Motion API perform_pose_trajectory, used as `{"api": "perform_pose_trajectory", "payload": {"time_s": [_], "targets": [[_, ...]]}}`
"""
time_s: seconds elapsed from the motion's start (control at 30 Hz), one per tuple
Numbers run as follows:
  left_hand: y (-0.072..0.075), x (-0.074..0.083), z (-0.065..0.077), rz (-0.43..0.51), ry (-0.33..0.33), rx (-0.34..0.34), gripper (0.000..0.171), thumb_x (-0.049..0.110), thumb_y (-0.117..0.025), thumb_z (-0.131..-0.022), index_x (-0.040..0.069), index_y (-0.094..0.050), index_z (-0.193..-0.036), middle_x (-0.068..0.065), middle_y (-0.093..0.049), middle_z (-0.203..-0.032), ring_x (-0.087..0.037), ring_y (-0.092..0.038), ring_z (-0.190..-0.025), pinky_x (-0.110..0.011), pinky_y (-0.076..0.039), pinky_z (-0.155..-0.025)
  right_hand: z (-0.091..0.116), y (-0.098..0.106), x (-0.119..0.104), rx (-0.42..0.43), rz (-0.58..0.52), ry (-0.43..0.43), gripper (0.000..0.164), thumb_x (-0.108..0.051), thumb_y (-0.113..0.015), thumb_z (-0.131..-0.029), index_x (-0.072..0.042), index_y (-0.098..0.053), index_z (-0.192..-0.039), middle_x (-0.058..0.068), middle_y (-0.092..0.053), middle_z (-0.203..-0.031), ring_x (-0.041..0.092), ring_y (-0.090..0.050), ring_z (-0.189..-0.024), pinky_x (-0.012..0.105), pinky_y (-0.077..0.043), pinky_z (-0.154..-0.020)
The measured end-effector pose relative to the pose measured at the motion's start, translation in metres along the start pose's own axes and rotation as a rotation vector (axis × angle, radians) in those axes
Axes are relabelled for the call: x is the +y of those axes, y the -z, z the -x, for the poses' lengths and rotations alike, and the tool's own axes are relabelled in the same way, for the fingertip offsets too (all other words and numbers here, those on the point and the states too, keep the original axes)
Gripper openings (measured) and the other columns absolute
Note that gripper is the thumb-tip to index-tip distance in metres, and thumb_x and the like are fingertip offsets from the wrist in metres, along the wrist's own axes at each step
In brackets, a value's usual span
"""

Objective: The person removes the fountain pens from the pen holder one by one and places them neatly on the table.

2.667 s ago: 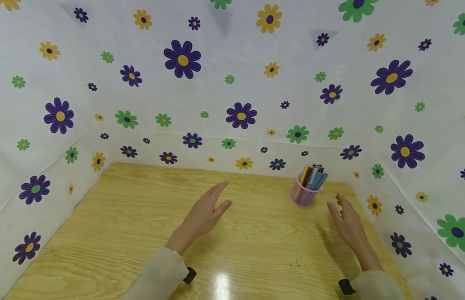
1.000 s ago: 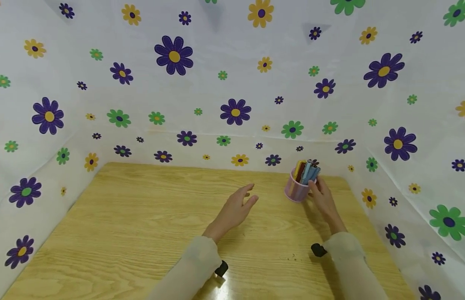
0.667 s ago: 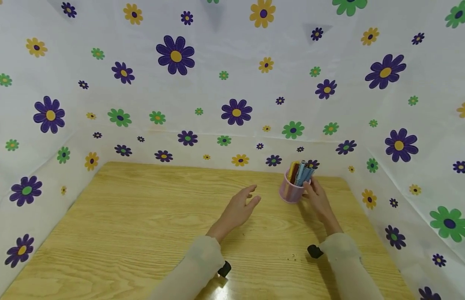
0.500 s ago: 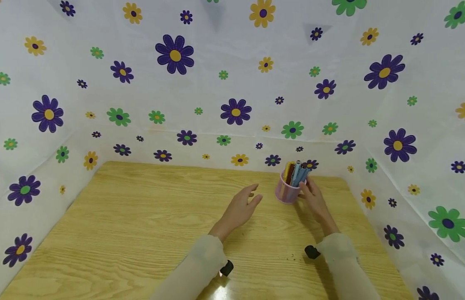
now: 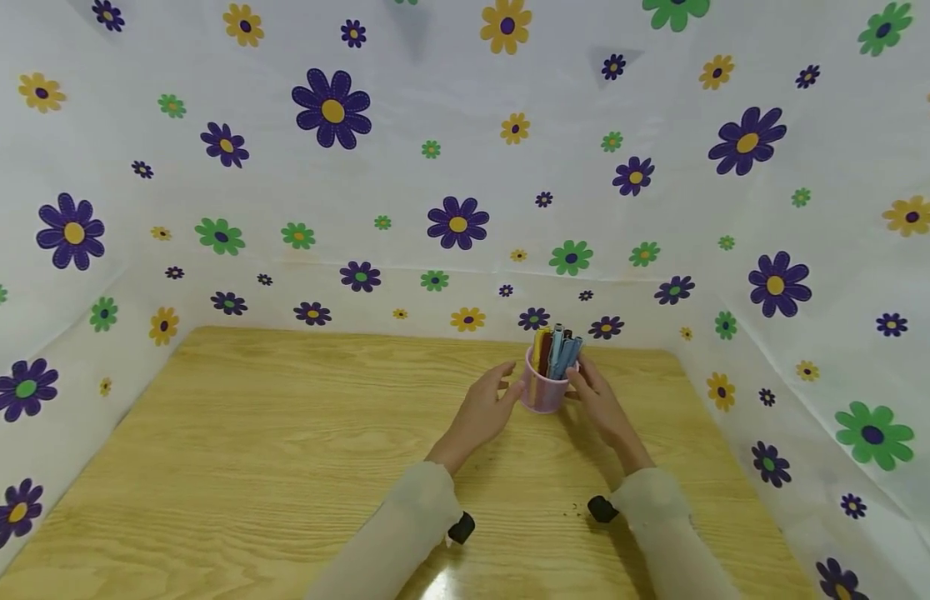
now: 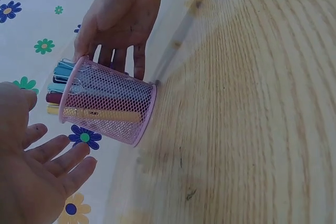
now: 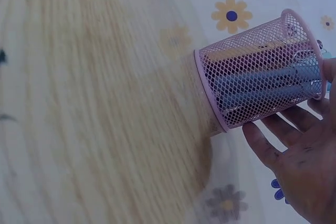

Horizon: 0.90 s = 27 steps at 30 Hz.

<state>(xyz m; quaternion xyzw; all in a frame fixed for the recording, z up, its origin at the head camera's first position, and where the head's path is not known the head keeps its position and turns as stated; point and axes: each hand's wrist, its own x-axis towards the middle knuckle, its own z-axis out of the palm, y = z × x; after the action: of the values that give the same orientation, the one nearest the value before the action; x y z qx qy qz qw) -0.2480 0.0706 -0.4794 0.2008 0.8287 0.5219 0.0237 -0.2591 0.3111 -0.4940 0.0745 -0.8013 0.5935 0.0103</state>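
Note:
A pink mesh pen cup (image 5: 542, 395) stands upright on the wooden table, holding yellow, brown and blue pens (image 5: 559, 353). My right hand (image 5: 602, 408) touches its right side. In the right wrist view, the thumb of that hand is at the rim and its loosely straight fingers (image 7: 287, 129) lie along the mesh. On the other side, my left hand (image 5: 482, 408) is held with fingers spread and relaxed, thumb close to the cup's left wall. The left wrist view shows a gap between the left fingers (image 6: 68, 163) and the mesh.
Flower-printed white sheeting (image 5: 405, 167) walls in the table (image 5: 285, 433) at the back and both sides. The cup is near the back edge, right of the middle. Small dark specks (image 5: 573, 510) mark the wood in front of the right hand.
My right hand has reached the pen cup, and the cup has shifted left along the table with it. The left hand has moved right, closer to the cup.

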Motion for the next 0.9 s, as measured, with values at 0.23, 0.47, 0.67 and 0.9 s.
{"api": "perform_pose_trajectory", "payload": {"time_s": [0.23, 0.47, 0.67, 0.9], "targets": [[-0.001, -0.006, -0.006, 0.024, 0.05, 0.037, 0.054, 0.035, -0.049, -0.109, 0.005, -0.044, -0.155, -0.013, -0.05, -0.154, -0.032, -0.057, -0.131, -0.047, -0.049, -0.108, 0.004, -0.015, -0.004, -0.034, 0.007, 0.025, 0.061, -0.028, -0.035, -0.115, -0.004, -0.012, -0.166, 0.024, -0.017, -0.169, 0.046, -0.03, -0.149, 0.063, -0.04, -0.112], [-0.003, -0.012, -0.009, 0.046, 0.047, 0.048, 0.053, 0.033, -0.05, -0.108, 0.006, -0.046, -0.154, -0.013, -0.051, -0.153, -0.032, -0.059, -0.128, -0.048, -0.051, -0.105, 0.011, -0.025, -0.005, -0.051, 0.035, 0.038, 0.059, -0.028, -0.035, -0.115, -0.006, -0.015, -0.166, 0.021, -0.019, -0.169, 0.044, -0.032, -0.148, 0.062, -0.043, -0.11], [-0.003, -0.014, -0.006, 0.059, 0.05, 0.045, 0.052, 0.033, -0.049, -0.109, 0.007, -0.047, -0.155, -0.012, -0.053, -0.153, -0.033, -0.057, -0.131, -0.049, -0.049, -0.107, 0.018, -0.029, -0.006, -0.078, 0.031, 0.07, 0.059, -0.025, -0.037, -0.114, -0.002, -0.017, -0.165, 0.024, -0.022, -0.167, 0.044, -0.035, -0.146, 0.06, -0.045, -0.108], [0.001, -0.021, -0.004, 0.085, 0.052, 0.018, 0.054, 0.036, -0.046, -0.109, 0.012, -0.045, -0.157, -0.013, -0.052, -0.153, -0.034, -0.053, -0.136, -0.051, -0.045, -0.111, 0.022, -0.036, -0.012, -0.107, 0.045, 0.065, 0.06, -0.03, -0.037, -0.114, -0.006, -0.015, -0.166, 0.021, -0.02, -0.169, 0.045, -0.039, -0.144, 0.06, -0.044, -0.109]]}}
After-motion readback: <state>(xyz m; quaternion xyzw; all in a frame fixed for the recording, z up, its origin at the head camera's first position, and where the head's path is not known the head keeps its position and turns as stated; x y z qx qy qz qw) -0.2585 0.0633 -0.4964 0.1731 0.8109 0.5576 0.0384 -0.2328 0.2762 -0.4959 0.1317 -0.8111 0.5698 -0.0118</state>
